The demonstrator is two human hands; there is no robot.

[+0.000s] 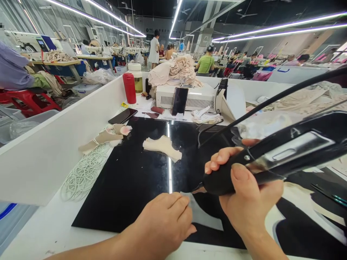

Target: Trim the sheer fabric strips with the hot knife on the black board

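My left hand [166, 221] is closed with its fingers pinched together on the upper end of a curved, translucent grey sheet piece [207, 215], near the front of a glossy black board [130, 187]. Wrapped around a thick black corded handheld tool [273, 153] with a silvery metal panel is my right hand [248, 196]. The tool's narrow metal tip [200, 189] points left, close to the grey piece's upper edge; whether it touches I cannot tell. Farther back on the board lies a stack of cream fabric pieces [162, 146].
White cord [85, 171] lies tangled on the left, by a dark phone [123, 116]. Another phone [180, 101] leans on a white machine [165, 95] at the back. A red tumbler [129, 88] stands behind. More cut pieces [306, 202] and tweezers [329, 195] lie right. A black cable [260, 103] crosses there.
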